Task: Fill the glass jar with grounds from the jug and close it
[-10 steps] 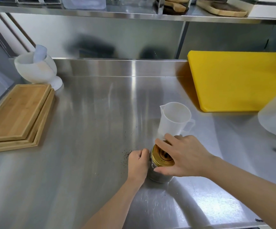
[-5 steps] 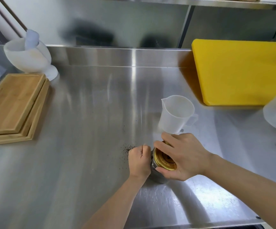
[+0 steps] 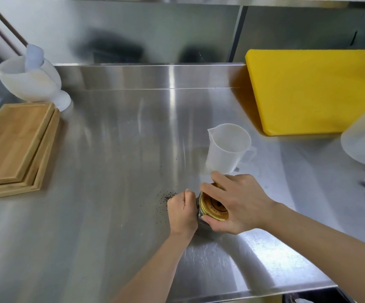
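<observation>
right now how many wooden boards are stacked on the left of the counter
3. The top wooden board lies on a middle board, which lies on the bottom board, all at the counter's left edge. More could be hidden underneath.

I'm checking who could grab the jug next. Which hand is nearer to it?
Right. The right hand is on the jar's lid, just in front of the jug; the left hand grips the jar's side, farther off.
</observation>
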`<state>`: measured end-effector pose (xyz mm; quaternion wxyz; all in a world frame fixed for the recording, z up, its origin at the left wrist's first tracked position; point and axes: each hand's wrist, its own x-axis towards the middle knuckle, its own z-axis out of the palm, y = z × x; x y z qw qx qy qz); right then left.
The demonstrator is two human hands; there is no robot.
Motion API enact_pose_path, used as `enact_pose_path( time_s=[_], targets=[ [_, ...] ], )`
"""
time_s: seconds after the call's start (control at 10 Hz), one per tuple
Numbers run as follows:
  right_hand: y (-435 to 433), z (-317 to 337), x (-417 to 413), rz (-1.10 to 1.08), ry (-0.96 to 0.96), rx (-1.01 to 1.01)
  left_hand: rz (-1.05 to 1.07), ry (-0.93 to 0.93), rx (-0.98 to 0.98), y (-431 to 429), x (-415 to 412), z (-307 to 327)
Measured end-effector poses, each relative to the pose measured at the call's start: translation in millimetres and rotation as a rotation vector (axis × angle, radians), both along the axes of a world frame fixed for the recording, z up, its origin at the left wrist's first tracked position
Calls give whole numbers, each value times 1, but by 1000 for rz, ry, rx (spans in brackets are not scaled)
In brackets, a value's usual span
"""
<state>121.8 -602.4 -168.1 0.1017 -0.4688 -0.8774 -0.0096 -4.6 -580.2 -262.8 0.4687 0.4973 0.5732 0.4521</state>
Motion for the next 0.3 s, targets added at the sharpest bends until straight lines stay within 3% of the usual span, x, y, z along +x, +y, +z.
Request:
enact_pose_path(
  time_s=[0.2, 0.3],
  targets=[
    [-7, -1, -2, -83, 25, 37, -136, 15, 55, 5, -9, 7],
    [-12, 5, 2, -111, 124, -38, -192, 39, 88, 7, -18, 12]
  ],
)
